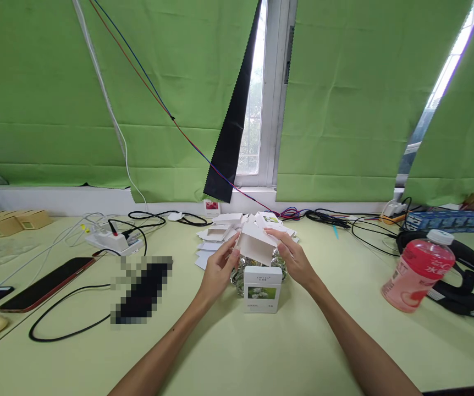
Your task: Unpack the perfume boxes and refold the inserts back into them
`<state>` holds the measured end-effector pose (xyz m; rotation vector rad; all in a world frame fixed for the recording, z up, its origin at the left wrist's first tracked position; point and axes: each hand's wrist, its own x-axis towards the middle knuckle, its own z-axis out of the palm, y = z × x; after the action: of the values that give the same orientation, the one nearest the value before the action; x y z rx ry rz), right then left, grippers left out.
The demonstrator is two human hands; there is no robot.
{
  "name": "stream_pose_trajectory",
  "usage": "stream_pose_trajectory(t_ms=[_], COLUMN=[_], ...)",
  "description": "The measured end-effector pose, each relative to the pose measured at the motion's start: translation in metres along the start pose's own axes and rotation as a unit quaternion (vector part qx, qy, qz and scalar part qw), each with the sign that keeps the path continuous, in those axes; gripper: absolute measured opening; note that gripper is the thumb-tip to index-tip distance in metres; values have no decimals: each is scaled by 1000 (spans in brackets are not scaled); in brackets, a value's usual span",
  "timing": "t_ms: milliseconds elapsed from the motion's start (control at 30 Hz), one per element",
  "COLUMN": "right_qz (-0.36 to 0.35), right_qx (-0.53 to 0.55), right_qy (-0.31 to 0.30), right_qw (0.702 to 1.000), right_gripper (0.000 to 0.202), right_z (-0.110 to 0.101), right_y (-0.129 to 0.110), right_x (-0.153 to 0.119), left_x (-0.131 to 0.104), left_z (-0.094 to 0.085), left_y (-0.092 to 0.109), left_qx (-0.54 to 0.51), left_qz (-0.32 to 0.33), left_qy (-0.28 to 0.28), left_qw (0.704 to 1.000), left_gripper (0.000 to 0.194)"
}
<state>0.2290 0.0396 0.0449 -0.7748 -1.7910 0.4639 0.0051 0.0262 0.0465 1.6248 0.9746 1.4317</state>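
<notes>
Between my two hands is a white carton [257,246], unfolded at one end and tilted. My left hand [220,268] pinches its left edge, and my right hand [293,258] grips its upper right edge. Directly below, a closed white box [262,275] with a green and white flower picture stands upright on the table. Behind it lie shiny silvery bundled items [239,278], partly hidden by the box and my hands. A pile of flat white cartons [209,246] is fanned out behind my hands.
At left are a power strip [115,240], cables, a red-edged phone [49,283] and small brown boxes [1,224]. A pink bottle [418,272] and a black headset [468,294] are at right. Black cables [328,218] run along the table's back edge.
</notes>
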Motion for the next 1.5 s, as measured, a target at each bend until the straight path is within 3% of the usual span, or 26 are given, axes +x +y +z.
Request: stream_pose_trajectory(t_ms=[867, 1500], right_qz=[-5, -11], right_qx=[-2, -76], right_qy=[-17, -54], right_qw=[1000, 996], right_gripper=[41, 45], right_z=[0, -2], right_y=[-3, -9], right_x=[0, -1], left_x=[-1, -1], left_z=[0, 2], left_y=[0, 6], left_qx=[-1, -32], left_qz=[12, 14], left_qy=[8, 6], left_qw=[1000, 999], left_gripper=[58, 59])
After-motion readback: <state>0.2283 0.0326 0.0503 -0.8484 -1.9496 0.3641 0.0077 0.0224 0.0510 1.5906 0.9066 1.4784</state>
